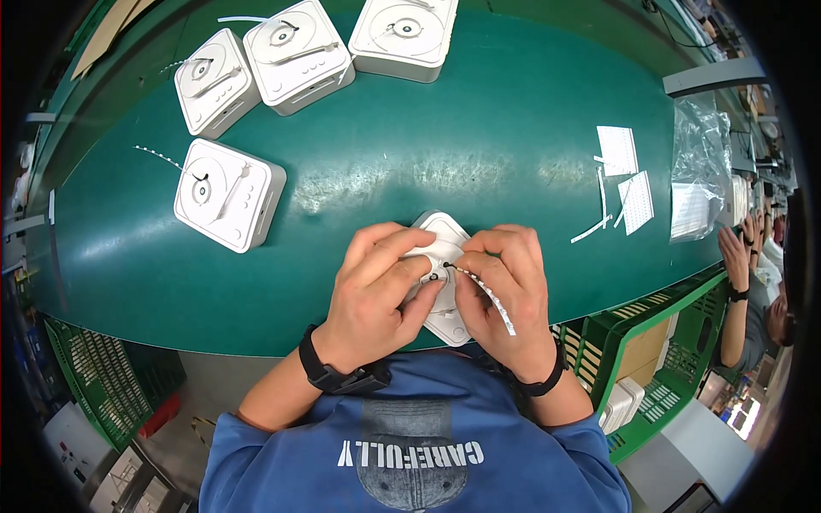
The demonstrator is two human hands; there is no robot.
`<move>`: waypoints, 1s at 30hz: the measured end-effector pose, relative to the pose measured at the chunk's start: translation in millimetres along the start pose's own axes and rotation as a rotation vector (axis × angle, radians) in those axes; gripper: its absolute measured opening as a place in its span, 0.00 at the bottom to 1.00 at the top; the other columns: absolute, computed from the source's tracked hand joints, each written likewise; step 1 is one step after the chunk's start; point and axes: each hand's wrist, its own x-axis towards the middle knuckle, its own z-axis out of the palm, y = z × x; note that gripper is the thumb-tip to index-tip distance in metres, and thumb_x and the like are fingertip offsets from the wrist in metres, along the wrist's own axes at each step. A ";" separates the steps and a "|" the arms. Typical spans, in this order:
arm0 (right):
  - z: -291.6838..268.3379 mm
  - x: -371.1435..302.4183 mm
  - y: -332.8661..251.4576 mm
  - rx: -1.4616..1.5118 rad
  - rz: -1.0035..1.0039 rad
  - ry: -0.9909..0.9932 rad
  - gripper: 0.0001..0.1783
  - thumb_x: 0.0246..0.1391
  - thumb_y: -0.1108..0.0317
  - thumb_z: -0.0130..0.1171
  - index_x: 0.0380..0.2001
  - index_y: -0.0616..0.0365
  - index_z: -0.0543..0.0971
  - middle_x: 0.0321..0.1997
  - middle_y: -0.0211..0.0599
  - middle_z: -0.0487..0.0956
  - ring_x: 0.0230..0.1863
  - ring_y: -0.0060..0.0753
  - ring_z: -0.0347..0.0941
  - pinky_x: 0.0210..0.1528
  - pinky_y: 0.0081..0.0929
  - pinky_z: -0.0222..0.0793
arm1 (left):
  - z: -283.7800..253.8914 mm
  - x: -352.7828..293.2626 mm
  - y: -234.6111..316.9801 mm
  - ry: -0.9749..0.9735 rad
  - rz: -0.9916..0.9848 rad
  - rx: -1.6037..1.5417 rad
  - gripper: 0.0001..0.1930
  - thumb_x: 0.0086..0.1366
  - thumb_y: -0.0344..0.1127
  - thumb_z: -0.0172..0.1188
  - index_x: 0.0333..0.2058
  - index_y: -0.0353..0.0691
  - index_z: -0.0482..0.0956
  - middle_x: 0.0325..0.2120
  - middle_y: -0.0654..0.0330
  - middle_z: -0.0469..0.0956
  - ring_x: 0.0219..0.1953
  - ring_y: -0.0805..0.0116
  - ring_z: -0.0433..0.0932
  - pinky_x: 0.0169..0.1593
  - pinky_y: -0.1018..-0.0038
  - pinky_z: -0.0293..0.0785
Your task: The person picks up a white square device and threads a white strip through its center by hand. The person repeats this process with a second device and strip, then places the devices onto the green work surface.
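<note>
Left hand steadies white box on counter; right hand fingers pinch thin strip at box's centre knob. Prob. fitting step; next needs precise seating.

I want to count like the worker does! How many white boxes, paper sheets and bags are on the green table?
White square plastic boxes with a round dial on top: 5, four loose and one under the left hand and right hand
White paper sheets: 2
Clear plastic bags: 1
Total: 8
</note>
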 end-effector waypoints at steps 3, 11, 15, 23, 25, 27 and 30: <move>-0.2 1.9 1.5 0.051 0.009 -0.011 0.16 0.47 0.84 0.72 0.40 0.61 0.84 0.46 0.40 0.82 0.49 0.52 0.77 0.50 0.43 0.76 | 1.2 -0.8 -3.5 0.011 -0.004 -0.021 0.19 0.53 0.25 0.79 0.42 0.37 0.82 0.53 0.52 0.85 0.53 0.46 0.81 0.55 0.57 0.79; -3.1 6.3 3.0 0.035 -0.012 -0.074 0.16 0.47 0.83 0.73 0.41 0.61 0.84 0.47 0.40 0.82 0.49 0.52 0.77 0.51 0.44 0.76 | 2.2 -1.1 -7.6 0.025 -0.006 -0.066 0.20 0.52 0.25 0.80 0.42 0.37 0.82 0.53 0.52 0.85 0.53 0.46 0.81 0.54 0.58 0.80; -4.0 6.6 3.0 -0.031 -0.030 -0.111 0.16 0.46 0.83 0.73 0.40 0.62 0.84 0.47 0.40 0.81 0.49 0.52 0.77 0.52 0.45 0.77 | 1.8 -0.8 -8.5 0.028 -0.006 -0.083 0.20 0.51 0.25 0.81 0.42 0.37 0.82 0.53 0.52 0.85 0.53 0.46 0.81 0.54 0.58 0.80; -1.6 6.0 5.2 -0.035 -0.069 -0.096 0.18 0.43 0.83 0.73 0.40 0.63 0.83 0.47 0.41 0.81 0.50 0.52 0.78 0.50 0.44 0.78 | 3.2 -1.0 -10.7 0.028 -0.005 -0.109 0.21 0.51 0.25 0.81 0.42 0.37 0.81 0.52 0.52 0.85 0.53 0.46 0.81 0.54 0.57 0.80; -3.2 5.7 5.1 -0.053 -0.097 -0.113 0.18 0.42 0.83 0.74 0.40 0.63 0.83 0.47 0.40 0.81 0.49 0.52 0.78 0.49 0.44 0.78 | 3.3 -0.9 -10.8 0.031 -0.007 -0.113 0.22 0.50 0.25 0.81 0.42 0.37 0.80 0.52 0.52 0.85 0.53 0.46 0.81 0.54 0.57 0.80; -3.2 5.9 5.1 -0.062 -0.112 -0.123 0.18 0.42 0.83 0.74 0.40 0.63 0.83 0.47 0.40 0.81 0.49 0.52 0.78 0.49 0.44 0.78 | 3.5 -0.8 -11.1 0.033 -0.008 -0.119 0.22 0.50 0.25 0.82 0.42 0.37 0.80 0.52 0.52 0.85 0.53 0.46 0.81 0.54 0.57 0.81; -1.3 6.6 4.7 -0.093 -0.143 -0.115 0.20 0.39 0.83 0.74 0.40 0.63 0.83 0.47 0.39 0.81 0.49 0.51 0.78 0.48 0.43 0.78 | 3.8 -0.6 -11.5 0.038 -0.005 -0.122 0.22 0.50 0.25 0.82 0.43 0.37 0.80 0.52 0.52 0.85 0.53 0.46 0.82 0.54 0.57 0.81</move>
